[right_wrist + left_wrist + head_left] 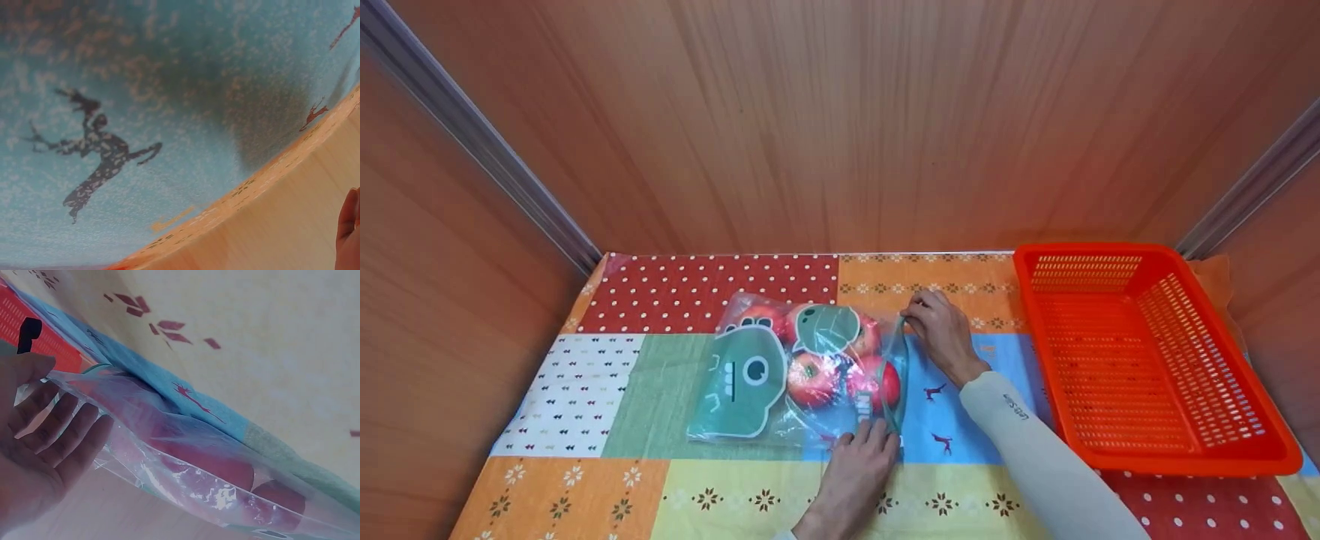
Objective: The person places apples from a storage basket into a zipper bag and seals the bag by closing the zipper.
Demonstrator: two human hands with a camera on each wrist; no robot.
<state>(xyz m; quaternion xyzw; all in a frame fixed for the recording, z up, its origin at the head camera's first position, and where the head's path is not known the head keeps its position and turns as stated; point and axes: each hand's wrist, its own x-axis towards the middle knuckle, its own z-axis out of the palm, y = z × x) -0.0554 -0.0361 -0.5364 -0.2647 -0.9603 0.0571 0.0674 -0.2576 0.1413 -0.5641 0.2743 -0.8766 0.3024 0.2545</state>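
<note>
A clear plastic bag printed with green cartoon monsters lies flat on the cloth. Several red apples show through it. Its green-edged mouth faces right. At the near corner of that mouth, my left hand pinches the plastic; the left wrist view shows the thumb and index finger of this hand on the bag's edge, other fingers spread beneath. My right hand pinches the far corner of the mouth. Only a bit of the right hand enters the right wrist view.
An orange-red plastic basket with slotted walls stands to the right, beside my right forearm. Patchwork cloth covers the table. Wood-look panels rise at the back and both sides.
</note>
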